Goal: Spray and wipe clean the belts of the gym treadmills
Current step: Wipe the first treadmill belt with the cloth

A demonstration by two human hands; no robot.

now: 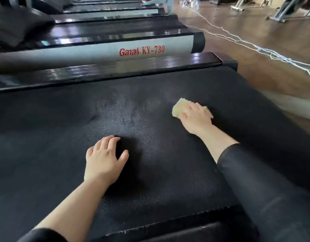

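Belt (63, 137) lies under both my hands, its weave paler and damp-looking between them. My left hand (102, 160) rests on it palm down, fingers loosely spread, holding nothing. My right hand (194, 117) presses a yellow cloth (177, 107) flat against it, farther from me, fingers lying over the cloth.

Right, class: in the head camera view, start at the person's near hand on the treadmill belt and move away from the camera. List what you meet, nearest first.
left hand → right hand pressing the yellow cloth → glossy black side rail → grey rail marked KY-730 → further treadmills
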